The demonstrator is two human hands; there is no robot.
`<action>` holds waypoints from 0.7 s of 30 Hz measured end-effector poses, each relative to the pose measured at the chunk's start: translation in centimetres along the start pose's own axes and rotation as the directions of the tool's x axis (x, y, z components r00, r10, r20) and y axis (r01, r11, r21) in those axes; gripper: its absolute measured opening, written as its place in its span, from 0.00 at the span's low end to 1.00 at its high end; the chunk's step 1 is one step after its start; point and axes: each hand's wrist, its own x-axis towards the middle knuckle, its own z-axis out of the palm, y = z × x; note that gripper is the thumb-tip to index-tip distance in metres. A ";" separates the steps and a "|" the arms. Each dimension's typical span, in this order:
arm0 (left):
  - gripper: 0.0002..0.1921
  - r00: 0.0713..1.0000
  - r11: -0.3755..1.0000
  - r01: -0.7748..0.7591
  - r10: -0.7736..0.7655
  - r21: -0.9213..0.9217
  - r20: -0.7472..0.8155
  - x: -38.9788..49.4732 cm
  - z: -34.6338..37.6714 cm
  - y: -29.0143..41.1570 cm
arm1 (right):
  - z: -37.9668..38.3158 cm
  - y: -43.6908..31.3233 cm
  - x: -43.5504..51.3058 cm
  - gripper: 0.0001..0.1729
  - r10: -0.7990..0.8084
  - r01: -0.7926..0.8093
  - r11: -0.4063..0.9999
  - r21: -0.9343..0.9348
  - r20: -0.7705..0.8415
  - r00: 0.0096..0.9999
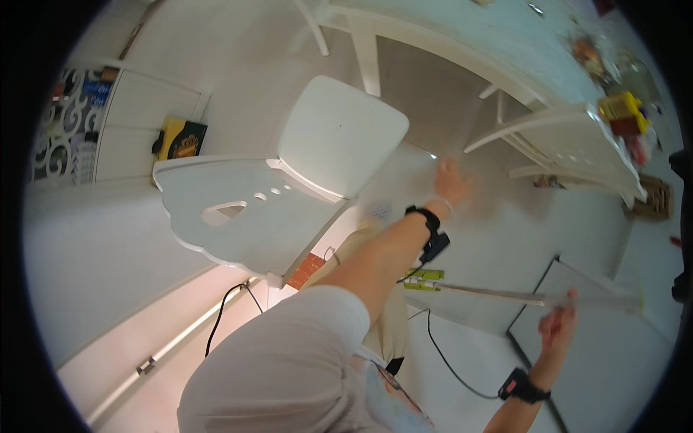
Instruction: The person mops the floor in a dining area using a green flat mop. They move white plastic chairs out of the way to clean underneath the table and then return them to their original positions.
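My left hand [452, 181], blurred, is stretched out over the floor beyond the white chair's seat [344, 135], fingers spread and nothing seen in it. A thin metal pole [487, 292] with a green fitting [425, 275] at its near end, seemingly a mop or similar cleaning tool, slants across on the right. Beside that pole is my right hand [557, 325], one finger extended across it and the others curled; whether it grips the pole cannot be told. Both wrists wear black straps with small devices and cables.
The white chair's cut-out backrest [243, 211] stands at left. Behind are a white table [460, 38] bearing bags and a yellow package [622, 113], and another white chair [579, 146]. A wicker-like basket [655, 197] is far right, a yellow-and-black box [183, 139] at left. Cables hang near my body.
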 end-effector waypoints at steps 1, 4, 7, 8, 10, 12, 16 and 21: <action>0.41 0.992 0.989 -0.003 0.021 0.145 -0.123 3.4 -1.1 -2.8 | -0.7 0.0 0.2 0.31 -0.008 0.008 1.000 0.004 -0.022 1.000; 0.42 0.905 0.891 0.138 0.064 0.433 -0.420 11.6 -7.9 -13.2 | -2.4 -0.4 1.6 0.30 -0.019 0.019 1.000 0.001 -0.031 0.999; 0.40 0.821 0.759 0.358 0.022 0.544 -0.571 14.9 -17.9 -24.2 | -3.8 -0.9 4.1 0.27 -0.001 0.004 1.000 0.021 -0.115 0.993; 0.40 0.785 0.693 0.465 -0.036 0.550 -0.619 15.0 -20.9 -27.4 | -4.2 -0.8 5.9 0.25 0.035 -0.041 0.994 0.105 0.051 0.998; 0.41 0.692 0.642 0.601 -0.119 0.476 -0.712 14.3 -25.3 -33.1 | -4.7 -0.8 9.2 0.24 0.091 -0.111 0.986 0.124 0.157 0.983; 0.42 0.633 0.630 0.655 -0.157 0.416 -0.758 13.4 -27.4 -37.2 | -4.8 -1.5 11.6 0.24 0.179 -0.179 0.984 0.021 -0.004 0.984; 0.43 0.634 0.567 0.708 -0.250 0.421 -0.732 16.4 -27.3 -40.6 | -4.0 -1.9 17.1 0.23 0.360 -0.271 0.919 0.286 -0.334 0.871; 0.44 0.738 0.612 0.526 0.015 0.590 -0.674 23.8 -28.7 -39.3 | -0.7 -2.4 21.3 0.22 0.481 -0.331 0.865 0.376 -0.441 0.758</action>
